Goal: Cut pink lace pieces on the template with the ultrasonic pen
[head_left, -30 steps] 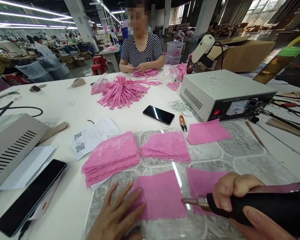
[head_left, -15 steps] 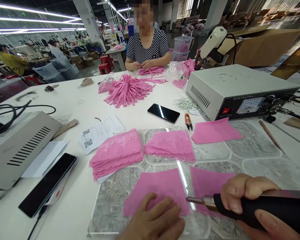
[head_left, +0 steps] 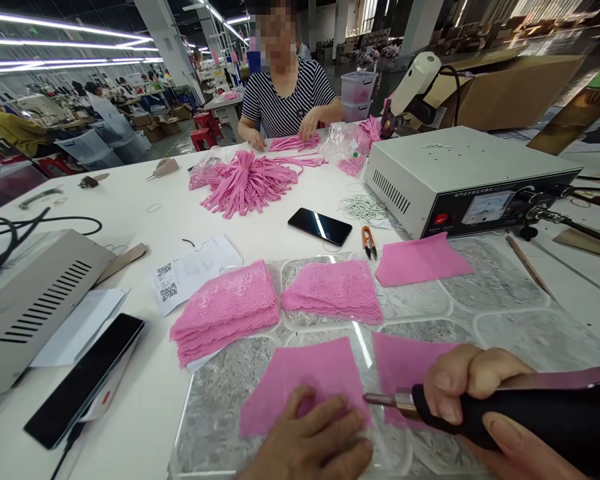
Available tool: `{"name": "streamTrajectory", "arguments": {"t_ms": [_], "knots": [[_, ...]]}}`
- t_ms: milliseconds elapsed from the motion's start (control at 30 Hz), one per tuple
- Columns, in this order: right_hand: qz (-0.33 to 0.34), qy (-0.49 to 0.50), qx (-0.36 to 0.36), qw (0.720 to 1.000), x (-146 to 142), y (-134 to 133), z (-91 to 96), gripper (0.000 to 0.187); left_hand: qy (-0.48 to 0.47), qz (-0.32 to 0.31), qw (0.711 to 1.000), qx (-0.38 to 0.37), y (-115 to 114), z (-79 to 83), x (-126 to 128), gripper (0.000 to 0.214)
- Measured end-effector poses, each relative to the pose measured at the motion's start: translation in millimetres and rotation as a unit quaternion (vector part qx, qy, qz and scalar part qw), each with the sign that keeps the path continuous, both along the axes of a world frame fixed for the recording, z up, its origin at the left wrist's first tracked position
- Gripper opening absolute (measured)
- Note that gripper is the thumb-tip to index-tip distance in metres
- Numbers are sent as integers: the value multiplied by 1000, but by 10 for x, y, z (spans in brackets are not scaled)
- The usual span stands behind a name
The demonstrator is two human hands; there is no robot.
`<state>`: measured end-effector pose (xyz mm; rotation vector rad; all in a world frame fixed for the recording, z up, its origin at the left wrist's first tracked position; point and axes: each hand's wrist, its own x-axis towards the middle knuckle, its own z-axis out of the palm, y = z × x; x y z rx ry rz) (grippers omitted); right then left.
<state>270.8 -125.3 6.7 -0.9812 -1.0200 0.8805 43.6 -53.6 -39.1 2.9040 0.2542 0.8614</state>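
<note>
My left hand point(head_left: 313, 437) lies with its fingers spread on a pink fabric piece point(head_left: 305, 370), pressing it against the grey marble-patterned mat. In my right hand point(head_left: 473, 387) is a black handheld ultrasonic welder point(head_left: 535, 413), the fingers wrapped round its body. Its thin metal tip points left and meets the right edge of that piece. A second pink fabric piece point(head_left: 405, 357) lies just behind the tip, partly hidden by my right hand. Beyond are two stacks of pink lace pieces, a left one point(head_left: 230, 303) and a right one point(head_left: 333, 290), and another plain pink piece point(head_left: 420, 260).
A grey generator box point(head_left: 470, 180) with a meter stands at the back right, another box point(head_left: 50, 300) at the left. Phones point(head_left: 320, 227), orange thread snips point(head_left: 369, 241), a paper slip point(head_left: 195, 270) and pink straps point(head_left: 250, 183) lie around. A co-worker point(head_left: 287, 93) sits opposite.
The whole view has shifted slightly left. My hands and the welder tip hold nearly the same place on the fabric. The co-worker's hands have moved apart over the pink straps.
</note>
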Motion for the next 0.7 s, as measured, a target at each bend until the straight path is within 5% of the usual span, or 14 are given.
{"name": "streamTrajectory", "arguments": {"t_ms": [167,367,700], "knots": [[-53,11,21,998,130,5,55,8,6,6,999,33,-3,-2,48,16],[-150,13,80,985,313,154,66,9,-82,64,992,78,-39,-129,399,33],[-153,1,105,983,346,270,-113,7,-81,81,988,100,-36,-210,558,36]]}}
